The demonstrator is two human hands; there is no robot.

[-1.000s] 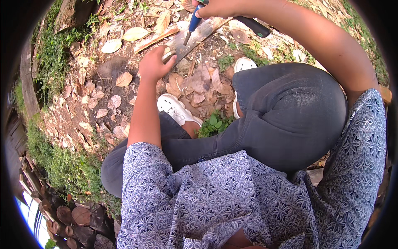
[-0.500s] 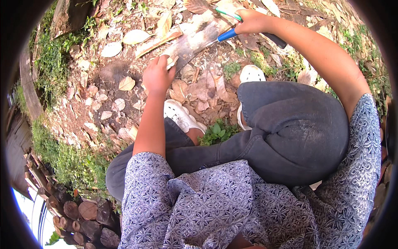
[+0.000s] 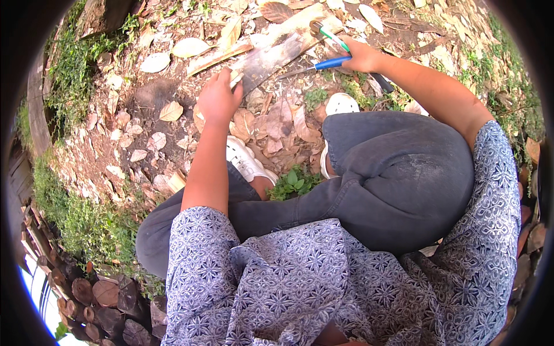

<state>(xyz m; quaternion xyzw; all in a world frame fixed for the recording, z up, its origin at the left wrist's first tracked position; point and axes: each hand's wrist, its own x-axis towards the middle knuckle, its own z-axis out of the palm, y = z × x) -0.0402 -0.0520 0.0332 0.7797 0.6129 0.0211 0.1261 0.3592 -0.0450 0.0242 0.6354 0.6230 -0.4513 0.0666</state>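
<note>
A small pale piece of wood (image 3: 235, 79) is pinched in my left hand (image 3: 219, 97), just beside the near end of a weathered board (image 3: 266, 60) on the ground. To the right of the board, my right hand (image 3: 360, 56) is closed around two tools at once. One has a blue handle (image 3: 332, 63) and a thin metal shaft pointing left; whether it is a chisel or a screwdriver I cannot tell. The other looks like a hammer, with a green and white shaft (image 3: 333, 38), a black grip end (image 3: 382, 83) and a dark head (image 3: 316, 26) over the board's far end.
A narrow split strip of wood (image 3: 219, 57) lies left of the board. Dry leaves (image 3: 171, 111) and wood chips litter the soil. My white clogs (image 3: 245, 158) and a small green plant (image 3: 294, 183) are close in. Stacked logs (image 3: 107, 294) stand at the lower left.
My right hand has moved slightly down and right with both tools, and the blue-handled tool's tip has come away from the board. My left hand stays by the board's near end.
</note>
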